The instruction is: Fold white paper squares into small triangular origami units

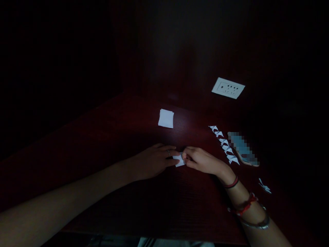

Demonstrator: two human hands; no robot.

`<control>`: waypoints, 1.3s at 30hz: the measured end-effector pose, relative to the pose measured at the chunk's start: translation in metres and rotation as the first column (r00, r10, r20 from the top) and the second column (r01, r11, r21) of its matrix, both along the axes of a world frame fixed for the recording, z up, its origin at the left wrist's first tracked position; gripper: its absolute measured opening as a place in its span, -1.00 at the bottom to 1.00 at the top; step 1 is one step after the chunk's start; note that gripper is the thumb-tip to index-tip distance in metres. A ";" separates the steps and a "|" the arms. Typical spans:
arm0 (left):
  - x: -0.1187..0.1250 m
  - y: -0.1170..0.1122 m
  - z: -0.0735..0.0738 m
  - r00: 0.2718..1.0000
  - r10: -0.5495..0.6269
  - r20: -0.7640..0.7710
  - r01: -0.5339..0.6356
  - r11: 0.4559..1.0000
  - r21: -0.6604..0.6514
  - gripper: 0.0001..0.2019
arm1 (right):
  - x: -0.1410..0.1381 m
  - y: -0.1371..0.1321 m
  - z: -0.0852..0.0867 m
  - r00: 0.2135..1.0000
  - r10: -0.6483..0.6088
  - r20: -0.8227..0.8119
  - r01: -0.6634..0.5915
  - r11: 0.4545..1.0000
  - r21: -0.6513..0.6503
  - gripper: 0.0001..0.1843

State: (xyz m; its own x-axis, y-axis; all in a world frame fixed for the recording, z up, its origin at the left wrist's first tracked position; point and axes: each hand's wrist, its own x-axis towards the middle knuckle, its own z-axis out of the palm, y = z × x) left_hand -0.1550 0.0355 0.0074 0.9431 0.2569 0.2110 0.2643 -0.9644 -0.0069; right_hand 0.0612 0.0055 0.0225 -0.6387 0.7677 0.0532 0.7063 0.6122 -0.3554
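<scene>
A small white piece of paper (179, 160) lies on the dark red table (123, 137) between my two hands. My left hand (154, 160) rests flat, its fingers pressing the paper's left side. My right hand (200, 160) has its fingers curled and pinches the paper's right edge. Red bands and a metal bangle sit on my right wrist.
A stack of white square papers (166, 118) lies farther back. A row of several small folded white pieces (224, 144) runs along the right, beside a phone (243, 149). One more folded piece (264, 187) lies near my right forearm. A white wall socket (228, 88) is behind.
</scene>
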 end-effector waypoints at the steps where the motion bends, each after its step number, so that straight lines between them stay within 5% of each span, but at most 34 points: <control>1: 0.001 0.000 0.000 1.000 0.001 -0.003 -0.001 1.000 -0.006 -0.62 | 0.000 0.000 0.000 1.000 0.004 -0.003 -0.004 1.000 -0.004 -0.95; 39: 0.004 0.000 -0.008 1.000 0.020 0.016 -0.019 0.998 -0.061 -0.51 | 0.016 0.001 0.002 0.974 -0.061 -0.219 0.040 0.994 -0.101 -0.93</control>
